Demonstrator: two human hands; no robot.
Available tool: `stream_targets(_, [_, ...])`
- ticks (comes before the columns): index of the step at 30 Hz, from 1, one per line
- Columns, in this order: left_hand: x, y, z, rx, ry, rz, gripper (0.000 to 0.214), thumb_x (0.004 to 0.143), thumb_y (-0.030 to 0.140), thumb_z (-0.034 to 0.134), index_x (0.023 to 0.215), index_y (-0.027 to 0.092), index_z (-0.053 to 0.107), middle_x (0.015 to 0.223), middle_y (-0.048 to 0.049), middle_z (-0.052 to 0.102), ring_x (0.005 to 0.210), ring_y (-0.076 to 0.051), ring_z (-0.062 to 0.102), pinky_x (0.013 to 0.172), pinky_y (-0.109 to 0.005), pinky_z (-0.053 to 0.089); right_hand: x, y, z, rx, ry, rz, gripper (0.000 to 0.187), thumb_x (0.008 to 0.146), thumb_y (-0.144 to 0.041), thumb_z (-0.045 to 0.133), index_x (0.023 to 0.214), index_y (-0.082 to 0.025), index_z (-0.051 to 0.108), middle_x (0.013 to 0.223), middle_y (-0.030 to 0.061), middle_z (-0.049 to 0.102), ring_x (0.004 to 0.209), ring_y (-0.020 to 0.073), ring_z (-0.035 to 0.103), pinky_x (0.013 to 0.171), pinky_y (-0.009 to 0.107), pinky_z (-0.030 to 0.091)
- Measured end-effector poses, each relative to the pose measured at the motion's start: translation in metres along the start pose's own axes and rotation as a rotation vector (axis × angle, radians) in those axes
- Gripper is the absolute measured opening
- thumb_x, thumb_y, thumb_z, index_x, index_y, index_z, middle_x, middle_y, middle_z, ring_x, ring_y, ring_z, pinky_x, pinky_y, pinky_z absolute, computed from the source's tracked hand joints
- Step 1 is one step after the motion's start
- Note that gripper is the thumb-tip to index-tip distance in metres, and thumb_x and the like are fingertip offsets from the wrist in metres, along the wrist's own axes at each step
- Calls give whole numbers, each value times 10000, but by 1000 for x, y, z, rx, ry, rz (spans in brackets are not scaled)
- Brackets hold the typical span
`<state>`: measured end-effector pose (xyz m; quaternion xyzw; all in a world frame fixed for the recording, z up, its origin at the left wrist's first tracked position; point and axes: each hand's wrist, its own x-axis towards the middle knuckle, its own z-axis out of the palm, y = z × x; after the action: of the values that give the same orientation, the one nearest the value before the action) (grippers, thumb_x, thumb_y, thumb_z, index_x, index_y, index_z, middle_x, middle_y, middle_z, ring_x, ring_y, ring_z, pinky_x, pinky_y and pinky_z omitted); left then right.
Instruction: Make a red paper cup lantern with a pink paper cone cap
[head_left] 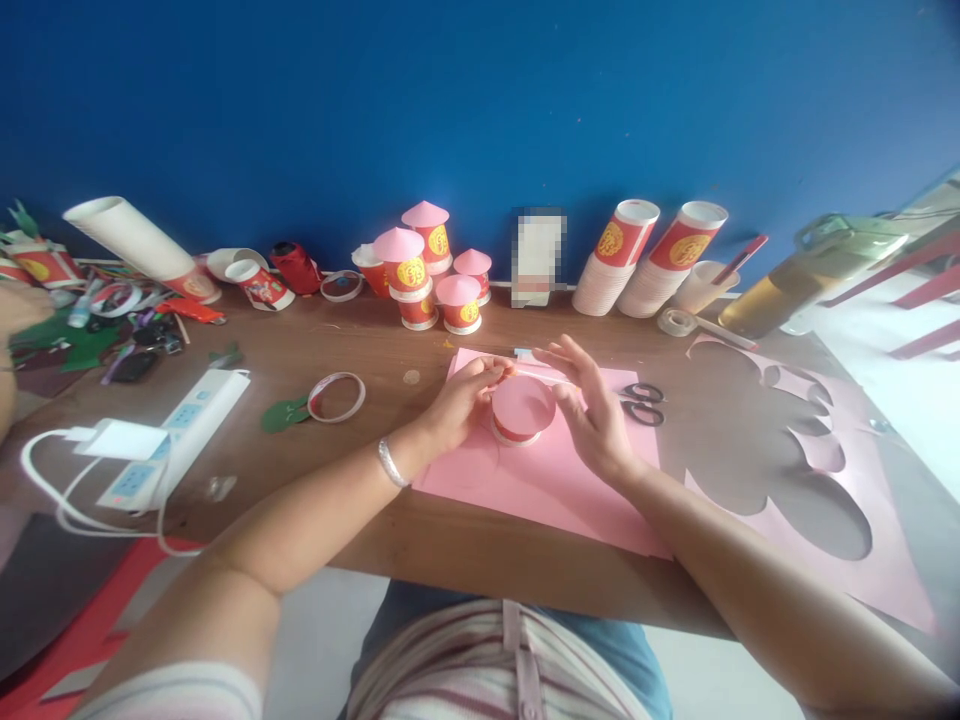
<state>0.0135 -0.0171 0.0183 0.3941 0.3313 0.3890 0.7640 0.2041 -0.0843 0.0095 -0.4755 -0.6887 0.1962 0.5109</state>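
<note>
A short red paper cup (517, 437) with a round pink paper piece (523, 405) over its top sits on a stack of pink paper sheets (480, 478). My left hand (466, 402), with a bracelet on its wrist, is at the cup's upper left; its fingertips are pinched together, and what they hold is too small to make out. To the cup's right is my right hand (596, 420), its fingers stretched out and thumb apart. A pale narrow strip (544, 374) shows behind the cup between the two hands; whether either touches it is unclear. Black-handled scissors (643, 404) lie beside my right hand.
Several red cups with pink cone roofs (426, 240) stand along the wall. Stacked paper cups (615, 258), a tape roll (677, 321) and a tilted jug of yellowish liquid (795, 280) are at right, near cut-out pink paper (889, 520). A power strip (180, 440) with cables lies left.
</note>
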Motion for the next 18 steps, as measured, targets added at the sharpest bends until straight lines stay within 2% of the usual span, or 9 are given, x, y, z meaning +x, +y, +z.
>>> stream_targets(2, [1,-1,-3,1,23,54,313,782,408,819,961,178,705,1035,-39,681,1026,-181,597,922,-306,416,1,3,-2,62,46,80,567,1063,-504,446,1567,-267,336,1420,153,630,1400,301,547,1110,570,483])
stream_targets(4, [2,-1,-3,25,18,90,312,821,441,783,972,182,696,1043,-37,673,1053,-182,593,938,-307,415,1,4,-2,90,37,92,596,1056,-527,454,1575,-268,321,1440,162,609,1379,306,569,1092,557,503])
stream_targets(9, [-3,4,11,146,-23,35,352,841,436,769,1068,195,649,1065,-30,662,1008,-183,600,893,-313,418,-1,1,-2,-41,-47,-37,633,1038,-531,497,1589,-280,310,1396,144,651,1382,313,564,1151,589,438])
stream_targets(12, [-3,4,14,138,-21,10,353,816,387,786,1069,190,636,1064,-33,664,987,-185,609,887,-316,425,-1,0,-2,-91,-66,-34,616,1037,-509,514,1579,-278,333,1341,136,688,1377,310,567,1132,577,459])
stream_targets(16, [2,1,3,85,1,40,302,830,417,756,998,186,658,1058,-38,661,1012,-179,604,896,-303,434,0,8,-2,-49,-13,77,557,1047,-507,484,1540,-266,387,1412,158,631,1305,294,625,1060,529,525])
stream_targets(18, [4,-1,-5,98,37,55,277,818,394,757,978,189,662,1064,-40,667,1032,-177,602,910,-300,439,1,14,-1,-47,9,101,507,1065,-480,440,1521,-261,403,1359,148,665,1258,278,651,1007,503,556])
